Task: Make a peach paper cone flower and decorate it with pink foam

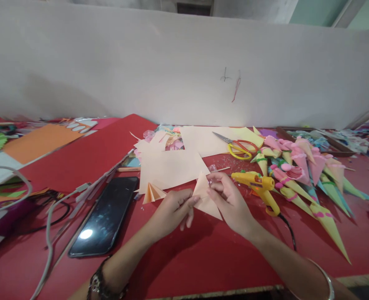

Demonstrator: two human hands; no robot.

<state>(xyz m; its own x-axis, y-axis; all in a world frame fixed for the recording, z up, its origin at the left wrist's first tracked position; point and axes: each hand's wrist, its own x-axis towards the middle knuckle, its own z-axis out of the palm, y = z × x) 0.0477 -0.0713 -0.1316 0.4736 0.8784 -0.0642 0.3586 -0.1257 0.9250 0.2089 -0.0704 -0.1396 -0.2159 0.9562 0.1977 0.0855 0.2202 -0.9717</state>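
A small cream paper piece (211,207), roughly triangular with a pointed top, is held between both hands above the red table. My left hand (175,208) pinches its left side between thumb and fingers. On the upper right side of the same piece, my right hand (230,200) closes its thumb and fingers. Just behind lies a flat cream sheet (168,166). A pleated cream paper fan (153,193) rests at that sheet's lower left corner. To the right of my right hand is a yellow glue gun (256,182) with a black cord.
A black phone (106,218) lies at the left beside a white cable (48,225). Yellow-handled scissors (240,149) rest on cream paper at the back. Paper cones (326,214) are heaped at the right. Red foam sheet (91,154) and orange sheet (43,141) lie back left.
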